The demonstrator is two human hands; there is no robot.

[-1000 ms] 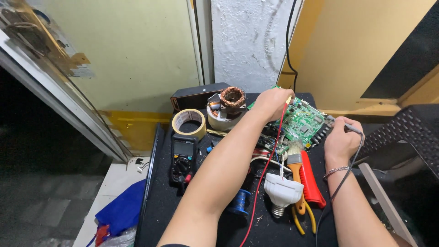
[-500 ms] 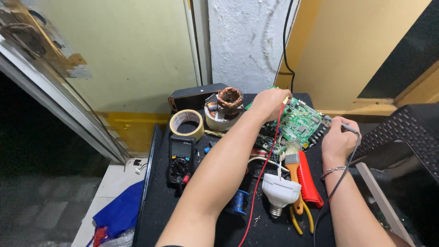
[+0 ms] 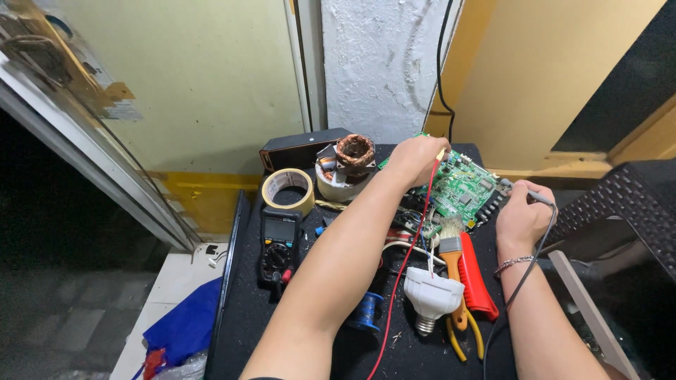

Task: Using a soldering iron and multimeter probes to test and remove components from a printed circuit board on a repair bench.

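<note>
Two arms reach forward: your left hand [image 3: 415, 158] pinches a red-wired probe [image 3: 439, 154] on the green circuit board's [image 3: 463, 190] far edge; your right hand [image 3: 520, 214] grips a black-wired probe [image 3: 541, 198] just right of it.

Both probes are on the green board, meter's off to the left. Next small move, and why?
Probably glance left at the meter. The left hand holds the red probe at the circuit board far edge; the right hand holds the black probe at its right edge.
</note>
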